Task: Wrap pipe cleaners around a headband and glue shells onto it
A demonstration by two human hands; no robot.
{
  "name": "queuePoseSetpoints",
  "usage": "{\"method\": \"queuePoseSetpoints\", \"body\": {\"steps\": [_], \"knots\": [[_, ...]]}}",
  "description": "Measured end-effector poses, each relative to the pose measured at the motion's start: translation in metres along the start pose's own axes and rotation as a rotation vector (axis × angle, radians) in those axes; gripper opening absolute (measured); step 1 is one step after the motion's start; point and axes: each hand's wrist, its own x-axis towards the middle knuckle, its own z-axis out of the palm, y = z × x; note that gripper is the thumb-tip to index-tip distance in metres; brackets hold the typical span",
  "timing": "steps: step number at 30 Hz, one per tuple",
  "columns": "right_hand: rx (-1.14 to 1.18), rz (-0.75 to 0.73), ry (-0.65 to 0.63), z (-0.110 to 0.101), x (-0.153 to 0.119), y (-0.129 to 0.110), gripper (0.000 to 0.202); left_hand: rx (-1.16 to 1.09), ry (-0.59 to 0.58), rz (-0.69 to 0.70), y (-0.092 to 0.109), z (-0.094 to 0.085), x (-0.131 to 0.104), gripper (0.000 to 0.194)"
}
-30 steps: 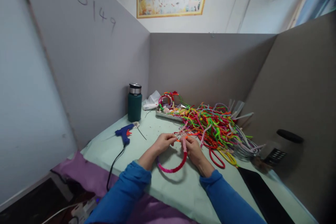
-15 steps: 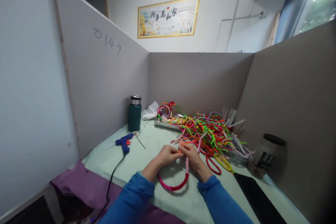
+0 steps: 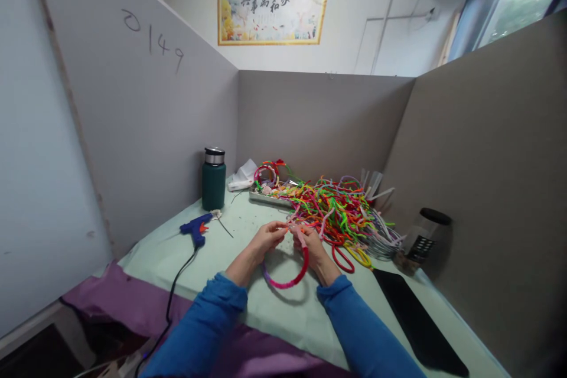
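Both hands meet above the pale green tabletop. A hoop (image 3: 287, 285) wrapped in fuzzy pink, red and purple hangs below them, its lower curve bowed toward me. My right hand (image 3: 311, 243) is closed on the pale pink end at the hoop's right side. Thumb and fingers of my left hand (image 3: 271, 237) pinch a small orange piece at the top, beside the right fingertips. Just behind the hands lies a large tangle of coloured pipe cleaners (image 3: 341, 207).
A blue glue gun (image 3: 195, 229) with a black cord lies at left, near a dark green bottle (image 3: 213, 180). Behind stands a metal tray (image 3: 270, 199) with small items. At right are a black flat object (image 3: 416, 319) and a clear jar (image 3: 427, 239). Grey partitions surround the table.
The view has shifted, so everything sits further left and higher. The hoop has turned slightly in the hands, showing purple at its left. Both hands remain together at its top.
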Motion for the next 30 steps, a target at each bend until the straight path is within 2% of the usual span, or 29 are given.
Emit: {"method": "queuePoseSetpoints", "body": {"steps": [4,15,19,25,30], "knots": [[0.061,0.029,0.012,0.000,0.000,0.001,0.033,-0.038,0.026,-0.003,0.000,-0.001,0.000,0.053],[-0.060,-0.024,0.017,0.000,0.000,0.006,0.032,-0.061,0.044,-0.038,-0.007,-0.005,0.005,0.047],[-0.120,-0.057,0.035,0.002,0.000,0.006,0.030,-0.004,0.091,-0.036,-0.004,-0.003,0.003,0.050],[-0.200,-0.109,0.011,0.006,-0.004,0.001,0.025,0.129,0.235,-0.063,-0.008,-0.008,0.009,0.053],[-0.276,-0.232,0.024,0.003,-0.002,-0.001,0.021,0.326,0.220,-0.013,-0.013,-0.010,0.014,0.049]]}}
